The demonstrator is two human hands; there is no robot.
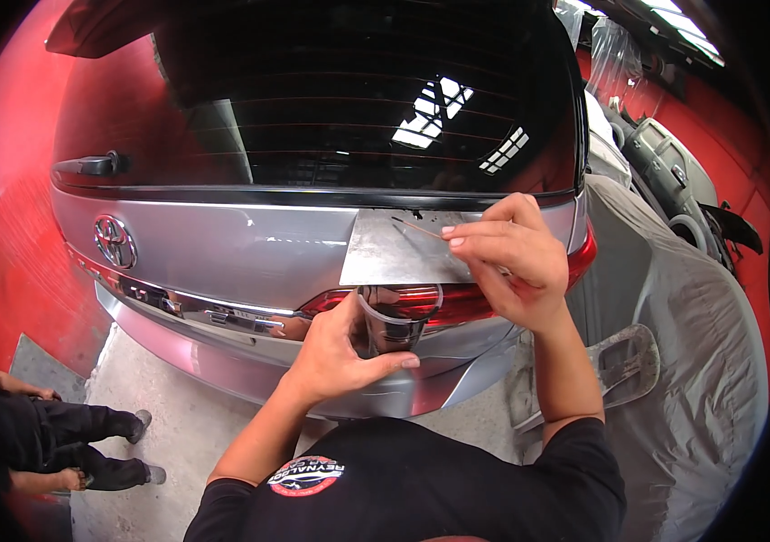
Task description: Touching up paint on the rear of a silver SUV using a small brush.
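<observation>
My left hand (335, 354) is wrapped around a clear plastic cup (400, 339) with something dark inside, in front of the car's red tail light (462, 304). Between the fingertips of my right hand (518, 257) is a thin brown stick (423, 228) with a dark tip, pointing up and left. Behind the stick, a flat grey sheet or patch (389, 262) shows on the silver tailgate (267, 233), just below the rear window; dark marks sit along its upper edge. Whether the tip touches that grey surface I cannot tell.
The car's rear window (331, 117) and wiper (88, 166) are above the tailgate. A person (19, 425) in black stands at the left. To the right, a grey cover (701, 361) drapes over something large, with a loose car door (674, 167) behind it.
</observation>
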